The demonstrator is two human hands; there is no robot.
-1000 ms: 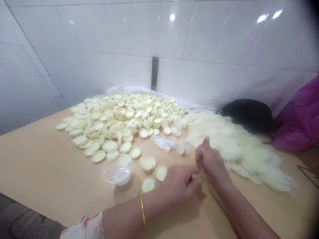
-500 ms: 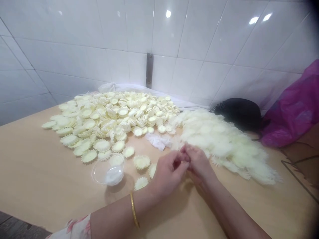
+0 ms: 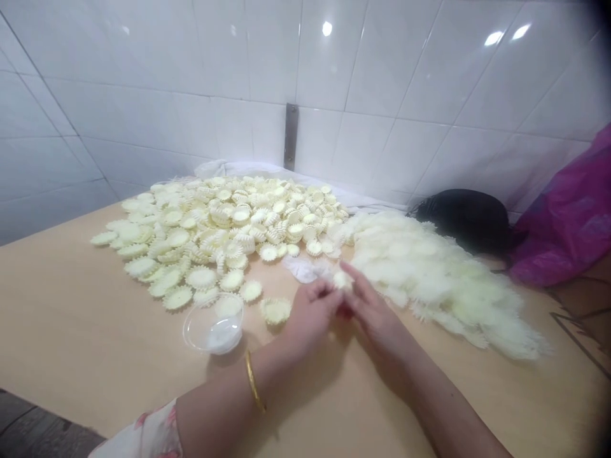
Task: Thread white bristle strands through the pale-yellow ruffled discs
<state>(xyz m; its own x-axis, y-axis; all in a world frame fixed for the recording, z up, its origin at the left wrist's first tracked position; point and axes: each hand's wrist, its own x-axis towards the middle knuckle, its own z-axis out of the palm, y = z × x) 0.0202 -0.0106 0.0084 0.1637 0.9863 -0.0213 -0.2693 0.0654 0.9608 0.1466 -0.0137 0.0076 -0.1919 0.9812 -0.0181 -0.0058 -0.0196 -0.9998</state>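
Note:
My left hand (image 3: pixel 310 312) and my right hand (image 3: pixel 377 324) meet above the tan table, their fingertips pinching a small cream scalloped piece (image 3: pixel 342 280) between them. A large spread of cream scalloped discs (image 3: pixel 224 229) lies to the left of my hands. One cup-shaped disc (image 3: pixel 275 312) rests just beyond my left hand. Beside it stands a clear plastic cup (image 3: pixel 213 327) with something white inside. To the right of my right hand lies a heap of fluffy, fringed cream pieces (image 3: pixel 429 280). A gold bangle (image 3: pixel 252 381) circles my left wrist.
A crumpled white cloth (image 3: pixel 305 269) lies between the disc spread and the fluffy heap. White wall tiles (image 3: pixel 382 70) rise behind the table, with a metal strip (image 3: pixel 291 137) on them. A black bag (image 3: pixel 463 219) and a magenta plastic bag (image 3: pixel 563 216) sit at the right.
My fingertips have shifted, and the small scalloped piece now shows above them. The view has moved slightly. A disc near my left wrist no longer shows.

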